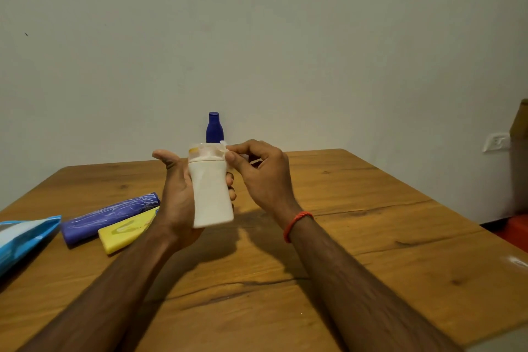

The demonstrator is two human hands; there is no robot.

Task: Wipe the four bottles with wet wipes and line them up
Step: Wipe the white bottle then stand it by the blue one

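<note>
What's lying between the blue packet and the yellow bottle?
In the head view, the purple bottle lies on its side between the blue packet and the yellow bottle.

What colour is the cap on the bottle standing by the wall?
Dark blue cap, matching its dark blue plastic bottle; seen in the head view.

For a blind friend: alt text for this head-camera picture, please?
A left hand holds a white bottle above a table; the right hand pinches a wet wipe against its top. A purple bottle and a yellow bottle lie nearby.
</note>
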